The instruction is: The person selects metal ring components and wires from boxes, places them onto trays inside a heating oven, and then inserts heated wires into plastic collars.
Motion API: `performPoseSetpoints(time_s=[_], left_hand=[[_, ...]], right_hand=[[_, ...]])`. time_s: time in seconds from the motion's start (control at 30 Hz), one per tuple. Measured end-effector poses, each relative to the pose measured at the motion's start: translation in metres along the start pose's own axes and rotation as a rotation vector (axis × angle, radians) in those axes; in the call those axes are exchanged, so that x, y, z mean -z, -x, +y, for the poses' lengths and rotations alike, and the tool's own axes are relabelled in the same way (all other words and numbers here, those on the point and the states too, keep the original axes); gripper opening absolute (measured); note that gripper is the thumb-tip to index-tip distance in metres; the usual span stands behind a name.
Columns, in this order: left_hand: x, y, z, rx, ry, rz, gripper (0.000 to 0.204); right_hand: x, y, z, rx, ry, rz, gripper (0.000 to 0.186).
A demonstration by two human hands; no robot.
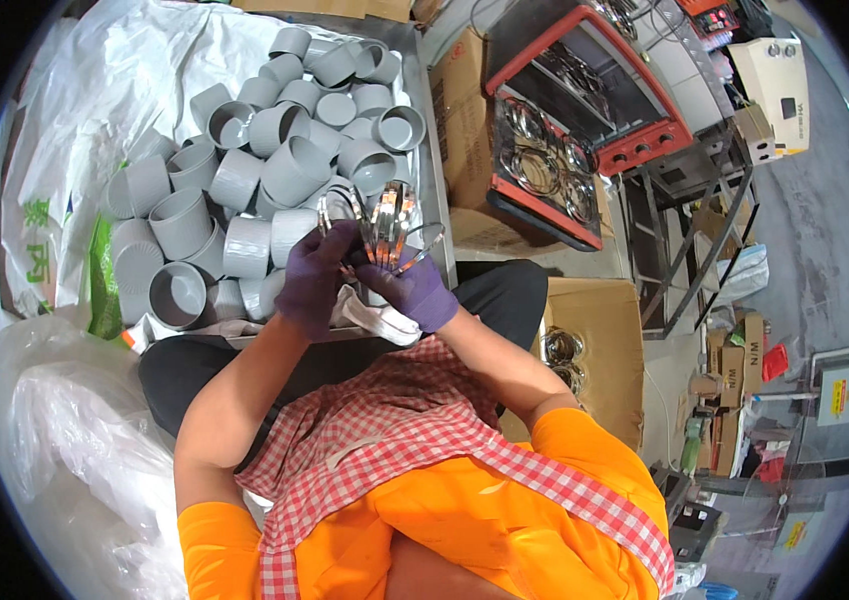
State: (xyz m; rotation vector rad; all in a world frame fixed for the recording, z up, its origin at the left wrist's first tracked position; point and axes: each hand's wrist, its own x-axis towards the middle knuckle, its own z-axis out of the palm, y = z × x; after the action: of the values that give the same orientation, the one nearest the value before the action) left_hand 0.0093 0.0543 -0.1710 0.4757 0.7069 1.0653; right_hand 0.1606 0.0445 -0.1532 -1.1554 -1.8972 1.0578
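A bunch of shiny metal rings (391,215), some standing fanned out, is gripped by both of my hands, which wear purple gloves. My left hand (317,275) has its fingers closed round the left side of the bunch; my right hand (412,288) holds the lower right part. A folded white cloth (390,322) lies just below them. Behind and left of my hands, many grey cylindrical cups (177,295) lie jumbled in a large metal tray (433,140) lined with white plastic.
To the right stands a red oven (635,140), door down, with metal rings on it, beside cardboard (460,120). An open box (600,400) holding more rings is by my right leg. A black metal rack (660,300) stands further right; plastic sheeting (65,420) lies at left.
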Motion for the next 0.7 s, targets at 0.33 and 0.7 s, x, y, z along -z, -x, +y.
performPoseSetpoints(time_s=[0.33,0.7], left_hand=[[0.011,-0.013,-0.011,-0.065,-0.172,0.106,0.019],[0.021,-0.014,-0.006,-0.724,-0.763,-0.085,0.051]], right_hand=[[0.007,0.007,0.02,-0.164,-0.172,0.21,0.016],[0.006,0.019,0.025,-0.104,-0.087,0.242,0.015]])
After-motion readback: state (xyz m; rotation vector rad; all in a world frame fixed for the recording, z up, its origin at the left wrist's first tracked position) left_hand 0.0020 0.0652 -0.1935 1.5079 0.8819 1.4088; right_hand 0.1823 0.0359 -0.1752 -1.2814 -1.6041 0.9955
